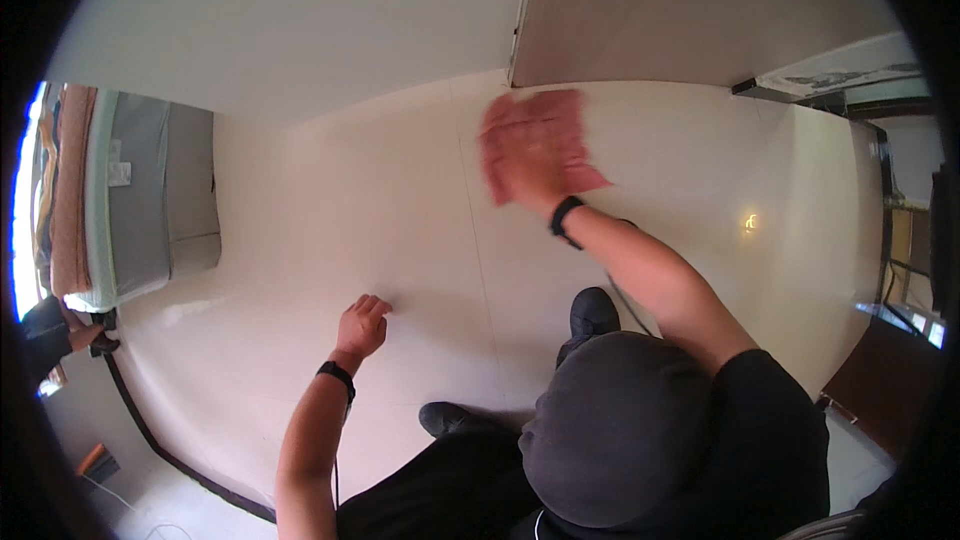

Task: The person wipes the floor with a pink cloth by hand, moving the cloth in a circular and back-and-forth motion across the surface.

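Observation:
My right hand (pixel 534 176) is stretched forward over a red cloth (pixel 558 118), holding it down against the pale floor (pixel 390 210). The cloth is spread out with creases and a pointed corner to the right. Motion blurs the fingers and part of the cloth. On that wrist is a black band (pixel 566 220). Lower and to the left, my left hand (pixel 363 326) is held above the floor with its fingers curled in. Nothing shows inside it, and a dark band (pixel 336 372) circles its wrist.
A pale panel (pixel 310 20) and a brown panel (pixel 690 15) meet ahead, near the cloth. Far left stands a grey bed base (pixel 165 190) with bedding (pixel 75 190). Another person's arm (pixel 82 337) appears below it. Dark furniture (pixel 885 380) is at right; a thin cord (pixel 625 302) hangs near my right forearm.

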`<action>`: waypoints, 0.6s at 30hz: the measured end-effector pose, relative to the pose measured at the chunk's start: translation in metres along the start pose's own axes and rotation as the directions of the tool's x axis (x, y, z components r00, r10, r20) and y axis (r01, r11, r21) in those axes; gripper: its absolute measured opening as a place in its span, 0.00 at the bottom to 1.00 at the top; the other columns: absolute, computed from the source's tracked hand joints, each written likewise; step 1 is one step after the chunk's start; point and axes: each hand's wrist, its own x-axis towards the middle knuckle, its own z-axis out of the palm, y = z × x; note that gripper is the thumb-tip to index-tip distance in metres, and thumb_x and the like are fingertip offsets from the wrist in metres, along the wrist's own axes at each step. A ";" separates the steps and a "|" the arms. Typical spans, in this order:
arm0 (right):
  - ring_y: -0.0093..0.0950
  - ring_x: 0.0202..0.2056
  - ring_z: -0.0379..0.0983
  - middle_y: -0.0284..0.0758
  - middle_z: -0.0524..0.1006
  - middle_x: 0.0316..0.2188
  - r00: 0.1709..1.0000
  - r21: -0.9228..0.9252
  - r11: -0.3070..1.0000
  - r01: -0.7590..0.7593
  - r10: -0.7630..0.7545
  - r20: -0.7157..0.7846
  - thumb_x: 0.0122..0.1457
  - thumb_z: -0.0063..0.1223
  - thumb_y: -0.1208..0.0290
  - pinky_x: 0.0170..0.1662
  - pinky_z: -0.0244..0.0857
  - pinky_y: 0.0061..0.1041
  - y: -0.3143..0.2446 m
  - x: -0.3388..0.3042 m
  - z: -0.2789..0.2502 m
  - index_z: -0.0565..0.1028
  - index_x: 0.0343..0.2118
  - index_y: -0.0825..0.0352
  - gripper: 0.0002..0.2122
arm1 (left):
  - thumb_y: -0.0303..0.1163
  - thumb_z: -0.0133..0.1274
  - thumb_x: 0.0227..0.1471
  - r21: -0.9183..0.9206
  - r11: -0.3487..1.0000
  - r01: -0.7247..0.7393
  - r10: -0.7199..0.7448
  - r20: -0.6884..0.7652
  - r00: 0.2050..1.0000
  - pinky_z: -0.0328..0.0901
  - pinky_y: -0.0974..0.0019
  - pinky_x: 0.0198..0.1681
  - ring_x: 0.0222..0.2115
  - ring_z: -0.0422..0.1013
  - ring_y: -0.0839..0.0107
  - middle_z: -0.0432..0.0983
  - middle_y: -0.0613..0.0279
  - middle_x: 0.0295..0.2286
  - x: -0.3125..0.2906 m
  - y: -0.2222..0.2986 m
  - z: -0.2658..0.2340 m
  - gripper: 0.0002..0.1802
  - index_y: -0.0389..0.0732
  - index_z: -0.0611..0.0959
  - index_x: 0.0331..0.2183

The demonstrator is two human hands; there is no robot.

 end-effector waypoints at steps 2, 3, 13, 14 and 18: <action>0.50 0.53 0.67 0.47 0.74 0.52 0.952 0.290 0.939 0.185 -0.245 0.186 0.54 0.53 0.65 0.52 0.58 0.53 -0.065 0.009 0.001 0.75 0.48 0.67 0.19 | 0.17 0.51 0.41 0.032 0.999 0.004 -0.004 -0.004 1.000 0.73 0.53 0.36 0.35 0.75 0.57 0.76 0.63 0.29 -0.007 -0.003 -0.008 0.12 0.45 0.80 0.30; 0.50 0.51 0.68 0.47 0.75 0.50 0.879 0.394 0.883 0.254 -0.381 0.287 0.50 0.55 0.66 0.49 0.60 0.53 -0.094 0.001 0.006 0.76 0.44 0.67 0.18 | 0.17 0.51 0.41 0.032 0.999 0.019 -0.018 -0.029 0.999 0.73 0.53 0.36 0.35 0.75 0.57 0.76 0.62 0.29 -0.010 -0.005 -0.012 0.13 0.45 0.80 0.30; 0.37 0.75 0.41 0.29 0.59 0.72 0.427 0.487 0.465 0.739 -0.883 0.196 0.62 0.50 0.55 0.75 0.28 0.51 -0.132 -0.130 0.070 0.67 0.67 0.55 0.29 | 0.18 0.52 0.42 -0.030 0.999 0.029 -0.030 -0.054 0.998 0.72 0.54 0.37 0.34 0.74 0.56 0.76 0.61 0.29 -0.015 0.007 0.002 0.11 0.45 0.80 0.29; 0.37 0.73 0.45 0.30 0.62 0.70 0.536 0.460 0.560 0.689 -0.821 0.196 0.60 0.52 0.57 0.75 0.31 0.49 -0.115 -0.113 0.066 0.70 0.64 0.56 0.28 | 0.19 0.53 0.42 -0.029 1.000 -0.010 0.009 -0.034 0.999 0.72 0.54 0.36 0.34 0.75 0.56 0.76 0.62 0.29 -0.014 0.006 0.005 0.11 0.45 0.81 0.29; 0.35 0.66 0.60 0.31 0.73 0.61 0.908 0.396 0.854 0.336 -0.406 0.104 0.55 0.55 0.63 0.70 0.48 0.45 -0.057 -0.042 0.022 0.81 0.51 0.55 0.20 | 0.19 0.53 0.43 -0.033 0.999 -0.005 0.005 0.000 1.000 0.72 0.54 0.35 0.33 0.75 0.57 0.76 0.63 0.28 -0.031 0.000 -0.002 0.10 0.45 0.80 0.29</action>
